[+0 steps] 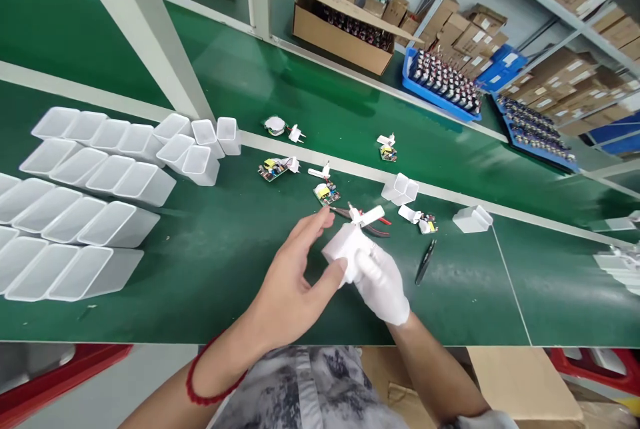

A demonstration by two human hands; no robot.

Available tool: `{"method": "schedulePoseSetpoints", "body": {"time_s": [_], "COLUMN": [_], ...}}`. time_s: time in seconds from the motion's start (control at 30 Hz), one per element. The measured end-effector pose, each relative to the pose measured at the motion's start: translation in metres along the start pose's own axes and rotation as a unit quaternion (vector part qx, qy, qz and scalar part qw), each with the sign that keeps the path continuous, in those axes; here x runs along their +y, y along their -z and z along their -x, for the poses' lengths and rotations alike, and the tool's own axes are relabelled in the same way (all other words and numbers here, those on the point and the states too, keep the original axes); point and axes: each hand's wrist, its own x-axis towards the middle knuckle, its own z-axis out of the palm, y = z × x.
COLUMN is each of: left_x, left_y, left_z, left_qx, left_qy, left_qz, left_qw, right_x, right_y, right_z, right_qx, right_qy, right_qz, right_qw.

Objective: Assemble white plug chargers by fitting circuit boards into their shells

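Note:
My right hand [383, 282], in a white glove, grips a white plastic housing [340, 246] above the bench. Against the housing's far end show a white plug piece [354, 213] and a flat white strip [372, 216]. I cannot tell how they join it. My left hand [295, 276] is bare, its fingers stretched out beside the housing and its thumb tip touching the near side. Just beyond lie pliers with red handles [377, 232], partly hidden, and a circuit board with yellow parts [327, 194]. Dark tweezers [425, 262] lie to the right of my gloved hand.
Rows of empty white housings [120, 226] stand at the left. More circuit boards with plugs [274, 167] are scattered ahead. Two white housings [400, 189] and another one [473, 218] sit rightward. An upright post [150, 36] rises at the left; blue trays [443, 86] stand behind.

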Motion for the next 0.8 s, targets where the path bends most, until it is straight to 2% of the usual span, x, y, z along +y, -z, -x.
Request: {"method": "schedulePoseSetpoints", "body": {"time_s": [0.07, 0.17, 0.27, 0.37, 0.43, 0.5, 0.57, 0.6, 0.63, 0.67, 0.73, 0.77, 0.8], "left_x": [-0.002, -0.009, -0.015, -0.017, -0.016, -0.015, -0.014, -0.013, -0.013, -0.014, -0.014, -0.014, -0.014], "left_y": [0.002, -0.002, -0.01, -0.015, -0.016, -0.015, -0.012, -0.009, -0.005, 0.0, 0.01, 0.015, 0.02], "left_z": [0.004, 0.005, 0.002, 0.0, -0.002, -0.003, -0.007, -0.009, -0.012, -0.017, -0.03, -0.039, -0.049], "left_qx": [-0.039, -0.065, -0.031, -0.018, -0.015, -0.02, -0.039, -0.051, -0.061, -0.068, -0.065, -0.059, -0.05], "left_qy": [-0.002, -0.029, -0.064, -0.079, -0.08, -0.068, -0.044, -0.031, -0.022, -0.018, -0.018, -0.019, -0.024], "left_qz": [-0.046, -0.087, -0.11, -0.115, -0.113, -0.114, -0.121, -0.133, -0.151, -0.175, -0.23, -0.257, -0.281], "left_qw": [0.998, 0.994, 0.991, 0.99, 0.99, 0.991, 0.991, 0.989, 0.986, 0.982, 0.971, 0.965, 0.958], "right_x": [-0.003, -0.009, -0.012, -0.011, -0.011, -0.015, -0.027, -0.037, -0.048, -0.061, -0.089, -0.102, -0.113], "right_y": [0.005, 0.01, 0.011, 0.011, 0.012, 0.015, 0.026, 0.036, 0.05, 0.067, 0.112, 0.138, 0.164], "right_z": [-0.004, -0.01, -0.014, -0.016, -0.015, -0.012, -0.011, -0.012, -0.016, -0.022, -0.043, -0.058, -0.074], "right_qx": [-0.015, -0.04, -0.026, -0.02, -0.026, -0.03, -0.002, 0.037, 0.086, 0.153, 0.261, 0.332, 0.384], "right_qy": [-0.076, -0.15, -0.171, -0.184, -0.184, -0.158, -0.085, -0.029, 0.032, 0.093, 0.149, 0.149, 0.115], "right_qz": [-0.143, -0.261, -0.316, -0.32, -0.296, -0.232, -0.092, 0.004, 0.091, 0.186, 0.277, 0.391, 0.489], "right_qw": [0.987, 0.953, 0.933, 0.929, 0.937, 0.959, 0.992, 0.999, 0.992, 0.966, 0.913, 0.845, 0.775]}}
